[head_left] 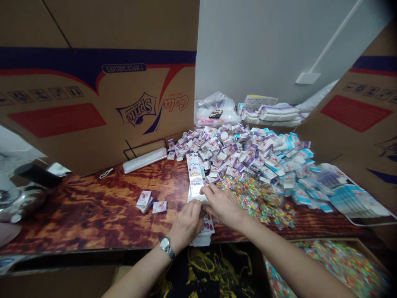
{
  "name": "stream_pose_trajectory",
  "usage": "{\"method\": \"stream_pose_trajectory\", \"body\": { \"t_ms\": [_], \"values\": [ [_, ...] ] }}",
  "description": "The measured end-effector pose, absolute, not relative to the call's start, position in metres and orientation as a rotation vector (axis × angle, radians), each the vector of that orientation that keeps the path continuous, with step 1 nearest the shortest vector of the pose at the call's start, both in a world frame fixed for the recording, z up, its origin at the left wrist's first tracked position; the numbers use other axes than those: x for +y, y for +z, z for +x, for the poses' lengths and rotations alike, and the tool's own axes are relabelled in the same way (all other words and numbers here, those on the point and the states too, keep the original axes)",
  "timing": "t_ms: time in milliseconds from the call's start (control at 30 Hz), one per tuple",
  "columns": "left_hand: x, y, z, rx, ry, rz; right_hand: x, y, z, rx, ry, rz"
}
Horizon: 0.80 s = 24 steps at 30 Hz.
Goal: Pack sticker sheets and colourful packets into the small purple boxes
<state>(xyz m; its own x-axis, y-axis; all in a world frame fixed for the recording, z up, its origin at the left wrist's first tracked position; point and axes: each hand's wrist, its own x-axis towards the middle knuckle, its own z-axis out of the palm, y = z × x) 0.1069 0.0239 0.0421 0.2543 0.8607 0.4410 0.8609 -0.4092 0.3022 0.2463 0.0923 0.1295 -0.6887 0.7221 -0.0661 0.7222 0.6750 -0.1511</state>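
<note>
My left hand (187, 221), with a metal watch (167, 247) on its wrist, is closed with its fingertips pinched together near the table's front edge. Close against it from the right, my right hand (222, 205) bends its thumb and fingers to the same spot. Between them is a small white piece of a printed paper strip (194, 176), partly hidden by my fingers. The strip, with rows of small coloured pictures, lies lengthwise away from me. Under my hands, a stack of printed sheets (206, 227) shows its near end. Just right lie small bags of colourful candy (263, 203).
A large heap of small white, purple and blue boxes (235, 153) covers the back right. Several small boxes (144, 200) lie on the left of the table (108, 215). Big cartons (139, 91) stand at both sides. A box of bagged candy (347, 260) is below right.
</note>
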Motion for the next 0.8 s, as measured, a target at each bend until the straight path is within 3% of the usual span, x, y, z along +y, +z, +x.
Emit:
{"method": "stream_pose_trajectory", "body": {
  "t_ms": [133, 267, 333, 500, 567, 800],
  "values": [
    [0.025, 0.045, 0.107, -1.704, -0.949, -2.498, 0.088, 0.12, 0.246, 3.0, -0.308, 1.218],
    [0.025, 0.049, 0.106, -1.804, -1.045, -2.538, 0.088, 0.112, 0.261, 3.286, -0.766, 1.151],
    [0.024, 0.05, 0.106, -1.847, -1.083, -2.519, 0.087, 0.11, 0.271, 3.422, -0.846, 1.04],
    [0.023, 0.047, 0.106, -1.862, -1.097, -2.504, 0.079, 0.1, 0.284, 3.554, -0.237, 0.94],
    [0.022, 0.048, 0.107, -1.845, -1.109, -2.507, 0.077, 0.095, 0.284, 3.535, -0.205, 0.931],
    [0.019, 0.052, 0.11, -1.828, -1.11, -2.57, 0.078, 0.097, 0.279, 3.31, -0.926, 0.937]
  ]
}}
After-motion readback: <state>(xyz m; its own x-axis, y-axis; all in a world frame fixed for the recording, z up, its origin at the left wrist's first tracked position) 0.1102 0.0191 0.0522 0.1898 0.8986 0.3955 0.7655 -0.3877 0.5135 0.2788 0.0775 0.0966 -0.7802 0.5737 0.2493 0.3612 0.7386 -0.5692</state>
